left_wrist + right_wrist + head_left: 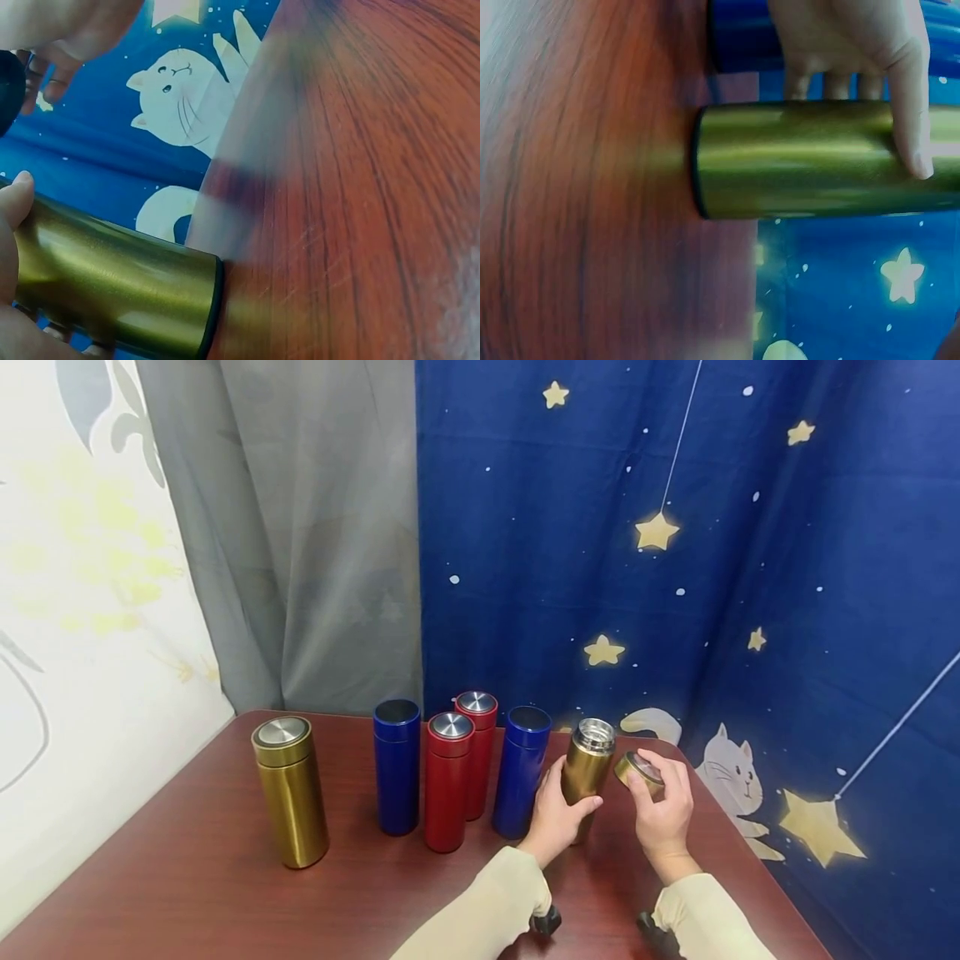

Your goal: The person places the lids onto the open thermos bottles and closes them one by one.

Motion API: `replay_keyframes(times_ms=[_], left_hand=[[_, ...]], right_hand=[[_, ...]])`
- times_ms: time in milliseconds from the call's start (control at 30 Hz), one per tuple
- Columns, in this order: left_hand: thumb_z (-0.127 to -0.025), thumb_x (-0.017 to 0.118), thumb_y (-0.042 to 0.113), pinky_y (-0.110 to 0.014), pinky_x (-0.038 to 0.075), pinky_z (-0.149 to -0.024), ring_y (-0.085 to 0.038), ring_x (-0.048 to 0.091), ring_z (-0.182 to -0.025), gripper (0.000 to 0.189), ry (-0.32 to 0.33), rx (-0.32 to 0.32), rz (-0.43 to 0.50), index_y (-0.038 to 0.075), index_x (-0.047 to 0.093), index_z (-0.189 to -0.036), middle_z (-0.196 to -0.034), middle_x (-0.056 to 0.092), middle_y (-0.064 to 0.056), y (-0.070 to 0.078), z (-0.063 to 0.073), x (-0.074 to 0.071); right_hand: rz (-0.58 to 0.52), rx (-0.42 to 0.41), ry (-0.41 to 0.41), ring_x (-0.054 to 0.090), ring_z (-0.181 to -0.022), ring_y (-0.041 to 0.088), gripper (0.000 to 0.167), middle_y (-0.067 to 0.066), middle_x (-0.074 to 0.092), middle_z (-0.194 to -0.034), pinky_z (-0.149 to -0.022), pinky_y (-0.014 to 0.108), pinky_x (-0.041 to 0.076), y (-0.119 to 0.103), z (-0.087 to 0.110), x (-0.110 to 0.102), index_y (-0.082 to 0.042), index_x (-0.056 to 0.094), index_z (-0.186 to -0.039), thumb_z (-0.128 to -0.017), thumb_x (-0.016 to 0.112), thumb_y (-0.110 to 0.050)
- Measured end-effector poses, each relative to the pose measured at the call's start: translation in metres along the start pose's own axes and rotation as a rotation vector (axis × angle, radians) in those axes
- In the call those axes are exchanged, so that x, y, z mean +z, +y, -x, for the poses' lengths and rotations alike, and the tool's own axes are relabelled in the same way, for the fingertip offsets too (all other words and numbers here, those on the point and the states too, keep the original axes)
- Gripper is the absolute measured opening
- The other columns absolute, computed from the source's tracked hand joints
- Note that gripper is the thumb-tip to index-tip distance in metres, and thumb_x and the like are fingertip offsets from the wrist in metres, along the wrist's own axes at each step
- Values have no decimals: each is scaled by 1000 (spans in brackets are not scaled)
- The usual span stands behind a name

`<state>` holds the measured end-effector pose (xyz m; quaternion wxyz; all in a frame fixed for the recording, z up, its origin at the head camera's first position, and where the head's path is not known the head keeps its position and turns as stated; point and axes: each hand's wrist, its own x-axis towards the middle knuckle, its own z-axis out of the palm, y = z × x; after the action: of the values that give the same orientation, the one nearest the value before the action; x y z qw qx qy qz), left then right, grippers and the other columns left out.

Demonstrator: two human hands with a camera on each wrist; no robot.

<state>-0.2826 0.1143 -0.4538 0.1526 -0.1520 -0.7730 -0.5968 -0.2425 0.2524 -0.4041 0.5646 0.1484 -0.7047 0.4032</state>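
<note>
An uncapped gold thermos bottle point(587, 770) stands upright at the right of the table, its steel mouth showing. My left hand point(557, 817) grips its body, the thumb across the front. In the left wrist view the gold thermos bottle point(127, 277) lies across the lower left, and its dark base meets the table. My right hand point(666, 802) pinches the gold lid point(628, 772) by its edge, to the right of the bottle and apart from it. The right wrist view shows the bottle point(802, 161) with the left hand point(855, 37) around it; the lid is out of that view.
Left of the held bottle stand two blue bottles point(397, 768) point(521, 772) and two red bottles point(448, 785) point(480, 752), all capped. Another capped gold bottle point(294, 793) is farther left. A blue star-patterned curtain point(540, 527) hangs behind the dark red table point(360, 893).
</note>
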Motion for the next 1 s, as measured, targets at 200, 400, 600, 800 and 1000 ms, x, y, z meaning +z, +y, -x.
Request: replay_keyframes(times_ms=[200,400,600,800,1000], left_hand=[[-77,83,34,-43,44,-98,-21,55,-114,79,-11,24,-5,13,44,-143,-131,56,-4,-1,2,-5],[-76,83,36,-43,44,-98,-21,55,-114,80,-18,22,-24,13,44,-143,-131,56,-4,0,5,-9],[-77,83,34,-42,44,-98,-21,55,-114,79,-28,32,-30,14,44,-143,-132,55,-4,1,6,-11],[-77,83,37,-42,44,-99,-21,55,-115,81,-44,35,-38,15,43,-143,-132,55,-4,1,7,-13],[-78,82,36,-41,44,-99,-20,56,-114,79,-68,46,-39,15,44,-143,-131,56,-4,2,7,-16]], right_hand=[[-42,32,14,51,-98,21,35,27,55,-101,-86,12,39,-34,-12,5,13,63,-110,-75,66,11],[-91,40,25,49,-107,12,37,36,52,-109,-91,16,38,-40,-18,10,15,60,-115,-78,63,14],[-109,46,55,50,-108,10,36,35,53,-110,-92,17,38,-41,-20,14,15,60,-116,-80,62,13],[-120,78,34,53,-103,10,40,33,56,-111,-86,14,41,-43,-23,17,14,60,-118,-79,67,14],[-157,124,-41,54,-105,11,44,28,57,-117,-83,13,44,-43,-29,20,12,60,-121,-78,71,14]])
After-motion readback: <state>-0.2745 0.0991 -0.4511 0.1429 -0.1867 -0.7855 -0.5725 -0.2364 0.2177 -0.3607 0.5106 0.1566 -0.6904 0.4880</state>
